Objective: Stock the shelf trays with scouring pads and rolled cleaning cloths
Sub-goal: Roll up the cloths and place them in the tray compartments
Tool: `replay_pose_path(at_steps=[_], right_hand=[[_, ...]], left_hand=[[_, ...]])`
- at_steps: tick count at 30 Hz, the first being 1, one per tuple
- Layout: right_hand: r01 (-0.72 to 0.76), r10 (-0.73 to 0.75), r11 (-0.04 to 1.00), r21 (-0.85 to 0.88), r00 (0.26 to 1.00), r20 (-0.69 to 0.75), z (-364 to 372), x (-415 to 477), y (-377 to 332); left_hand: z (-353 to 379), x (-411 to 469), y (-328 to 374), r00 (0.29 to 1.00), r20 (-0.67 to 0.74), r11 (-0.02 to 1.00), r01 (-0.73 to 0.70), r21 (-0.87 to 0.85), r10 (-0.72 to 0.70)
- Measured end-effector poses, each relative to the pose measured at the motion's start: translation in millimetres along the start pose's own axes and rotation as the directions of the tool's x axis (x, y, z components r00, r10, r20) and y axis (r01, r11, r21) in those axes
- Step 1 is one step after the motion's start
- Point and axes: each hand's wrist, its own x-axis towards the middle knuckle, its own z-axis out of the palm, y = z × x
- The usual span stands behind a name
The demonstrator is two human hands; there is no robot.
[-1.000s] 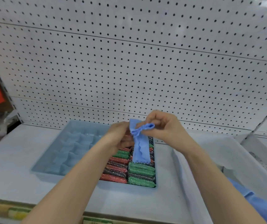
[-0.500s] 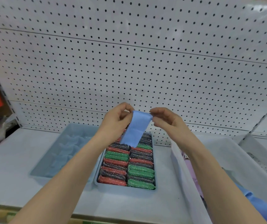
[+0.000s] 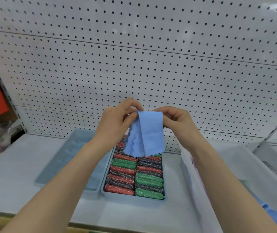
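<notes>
Left hand [image 3: 116, 122] and right hand [image 3: 179, 122]: bare. Left forearm [image 3: 70, 174] and right forearm [image 3: 218, 174]: bare, uncovered along the entire visible length.

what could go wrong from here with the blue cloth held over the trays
1. The blue scalloped-edge textured cloth is held only by pinches of the left hand and right hand at its top edge; a slip could let the fold fall open.
2. It hangs over the grey tray packed with red, green and grey glittery scouring pads; dropped, it may land there, not in the pale blue divided tray alongside.
</notes>
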Motion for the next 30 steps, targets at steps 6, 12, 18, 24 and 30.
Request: replay_pose_path(at_steps=[6,12,18,24,30], right_hand=[[0.167,-0.167,0.985,-0.035,0.986,-0.019,6,1,-7],[0.259,-0.256,0.958,-0.12,0.966,0.046,7,6,-8],[0.209,-0.224,0.967,-0.143,0.97,-0.097,11,11,-4],[0.14,-0.188,0.953,-0.268,0.969,-0.163,10,8,16],[0.356,-0.289,0.725,-0.589,0.934,0.209,-1,-13,29]], left_hand=[[7,0,-1,0.978,0.043,0.899,0.204,-0.388,-0.204],[12,1,-4,0.962,0.082,0.769,0.258,-0.585,-0.26],[28,-17,-8,0.811,0.499,0.537,0.579,-0.613,-0.305],[41,-26,-19,0.77,0.484,0.525,0.638,-0.564,-0.415],[24,-18,-24,0.684,0.54,0.21,0.694,-0.688,-0.491]])
